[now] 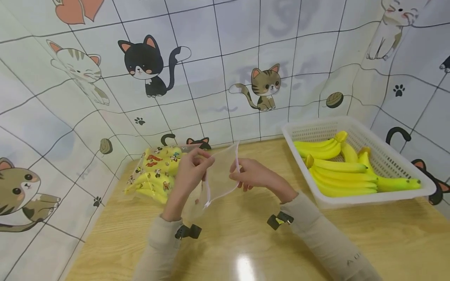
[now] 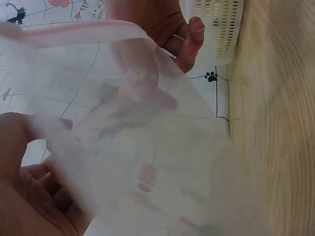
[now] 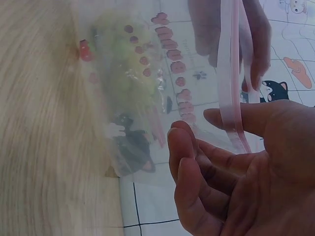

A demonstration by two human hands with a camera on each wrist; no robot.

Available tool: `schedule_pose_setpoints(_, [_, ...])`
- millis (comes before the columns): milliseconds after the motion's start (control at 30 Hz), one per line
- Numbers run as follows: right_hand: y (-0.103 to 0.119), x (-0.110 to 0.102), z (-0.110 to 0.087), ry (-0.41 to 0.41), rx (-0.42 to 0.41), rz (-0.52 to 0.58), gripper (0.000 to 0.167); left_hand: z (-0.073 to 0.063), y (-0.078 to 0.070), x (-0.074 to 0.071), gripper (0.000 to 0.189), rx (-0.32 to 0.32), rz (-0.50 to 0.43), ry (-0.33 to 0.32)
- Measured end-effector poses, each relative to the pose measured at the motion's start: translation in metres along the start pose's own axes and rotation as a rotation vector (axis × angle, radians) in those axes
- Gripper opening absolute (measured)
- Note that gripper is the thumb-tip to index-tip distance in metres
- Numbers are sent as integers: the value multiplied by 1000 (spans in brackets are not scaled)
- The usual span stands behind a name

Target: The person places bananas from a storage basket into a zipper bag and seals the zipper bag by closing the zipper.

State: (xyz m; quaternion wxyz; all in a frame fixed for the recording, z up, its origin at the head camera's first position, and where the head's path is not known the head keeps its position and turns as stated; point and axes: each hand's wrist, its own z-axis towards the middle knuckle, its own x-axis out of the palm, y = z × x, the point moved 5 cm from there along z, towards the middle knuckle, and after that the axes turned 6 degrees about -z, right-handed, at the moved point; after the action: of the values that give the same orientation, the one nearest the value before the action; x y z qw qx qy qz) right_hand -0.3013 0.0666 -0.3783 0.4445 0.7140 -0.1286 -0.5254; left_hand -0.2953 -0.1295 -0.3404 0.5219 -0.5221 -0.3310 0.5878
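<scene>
A clear zip bag (image 1: 223, 173) with a pinkish seal strip is held up over the table between both hands, its mouth spread apart. My left hand (image 1: 191, 169) pinches the left edge of that mouth between thumb and fingers. At the opposite edge, my right hand (image 1: 251, 171) grips the strip, the thumb on one side and curled fingers on the other. In the right wrist view the seal strip (image 3: 230, 73) runs down to the right thumb, and pink and red prints show on the film. The left wrist view has the cloudy film (image 2: 162, 132) across most of it.
Behind the left hand lies a filled bag (image 1: 154, 169) with cartoon prints and yellow bananas inside. At the right stands a white perforated basket (image 1: 372, 201) holding several bananas (image 1: 344, 177). A cat-patterned wall covering (image 1: 207, 89) closes off the back of the wooden table (image 1: 218, 249).
</scene>
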Motion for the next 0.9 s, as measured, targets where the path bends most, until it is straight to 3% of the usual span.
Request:
schedule_pose_setpoints(167, [2,4,2,37,-2,-17,19,0,4,6,16,23,-5,17])
schedule_pose_setpoints(467, [-2,4,3,20,-10,-34,19,-4,5,2,18,-7,-30,-75])
schedule_pose_setpoints(900, [-6,-1,-1,-8,32,-20,18,-3,3,2,16,28,-57,-95])
